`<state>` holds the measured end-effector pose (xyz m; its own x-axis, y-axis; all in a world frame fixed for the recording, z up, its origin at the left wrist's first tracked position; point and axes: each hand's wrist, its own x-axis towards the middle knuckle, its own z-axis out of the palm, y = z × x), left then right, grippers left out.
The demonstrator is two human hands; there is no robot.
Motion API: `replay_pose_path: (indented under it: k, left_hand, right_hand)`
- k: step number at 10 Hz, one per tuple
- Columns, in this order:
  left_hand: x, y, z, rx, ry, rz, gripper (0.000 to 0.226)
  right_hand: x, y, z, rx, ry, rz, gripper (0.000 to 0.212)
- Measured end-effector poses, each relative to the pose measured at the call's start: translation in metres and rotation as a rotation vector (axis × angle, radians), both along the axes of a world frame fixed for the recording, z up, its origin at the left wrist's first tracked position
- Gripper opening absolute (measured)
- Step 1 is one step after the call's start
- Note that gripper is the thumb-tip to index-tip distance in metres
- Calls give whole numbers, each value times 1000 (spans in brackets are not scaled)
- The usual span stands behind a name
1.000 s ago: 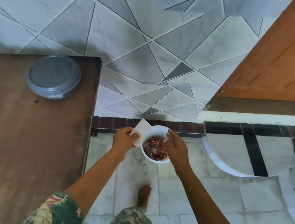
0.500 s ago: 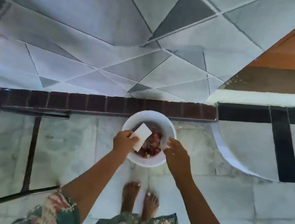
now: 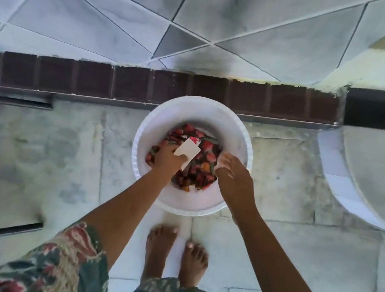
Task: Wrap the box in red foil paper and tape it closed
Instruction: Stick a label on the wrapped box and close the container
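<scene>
As a person stands barefoot on the tiled floor point(image 3: 57, 147) over a white tub point(image 3: 156, 126) of red scraps point(image 3: 203, 176), the right hand point(image 3: 233, 178) hovers, fingers point(image 3: 226, 159) slack, while the left hand point(image 3: 168, 159) pinches a white-backed foil offcut point(image 3: 186, 150) — light enough to flutter wide of the rim. No box is in view.

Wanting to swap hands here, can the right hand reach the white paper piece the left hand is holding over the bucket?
Probably yes. The right hand is open just beside the white paper piece, which the left hand pinches above the bucket, with nothing between them.
</scene>
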<state>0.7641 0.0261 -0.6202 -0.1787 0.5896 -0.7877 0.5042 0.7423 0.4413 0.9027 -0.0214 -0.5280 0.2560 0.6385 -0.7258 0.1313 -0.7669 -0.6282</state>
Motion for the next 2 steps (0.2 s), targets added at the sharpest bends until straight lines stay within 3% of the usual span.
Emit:
replay_pose_path:
  k: [1,2]
  left_hand:
    - [-3,3,27,32,62,-80,47]
    - [-8,4,77,131,69,-150,45]
  right_hand:
    - [0,3,21,0,17,8,40]
    - [-3,4,57,24,-7,18,39]
